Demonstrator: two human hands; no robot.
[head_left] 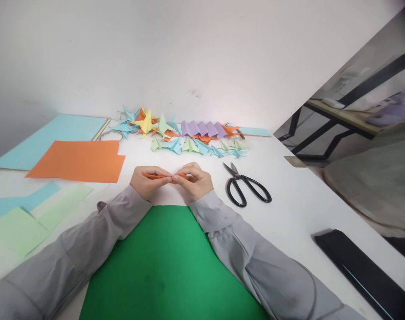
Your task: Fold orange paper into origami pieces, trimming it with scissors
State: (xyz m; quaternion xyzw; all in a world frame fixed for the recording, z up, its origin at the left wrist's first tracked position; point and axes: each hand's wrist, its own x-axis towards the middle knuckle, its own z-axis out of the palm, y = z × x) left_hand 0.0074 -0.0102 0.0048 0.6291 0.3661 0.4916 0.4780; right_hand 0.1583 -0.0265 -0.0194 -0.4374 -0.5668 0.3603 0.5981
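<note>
Between my two hands is a small piece of folded orange paper, mostly covered by the fingers. My left hand pinches its left part with thumb and forefinger. From the other side my right hand grips it, and both thumbs meet near the middle. The hands are just above the white table, past the far edge of a large green sheet. To the right of my right hand lie black-handled scissors, blades partly apart and pointing away.
Behind the hands, folded paper figures and a pleated purple paper line the wall. Orange and blue sheets lie left, with pale green pieces nearer. A long black object rests at the right edge.
</note>
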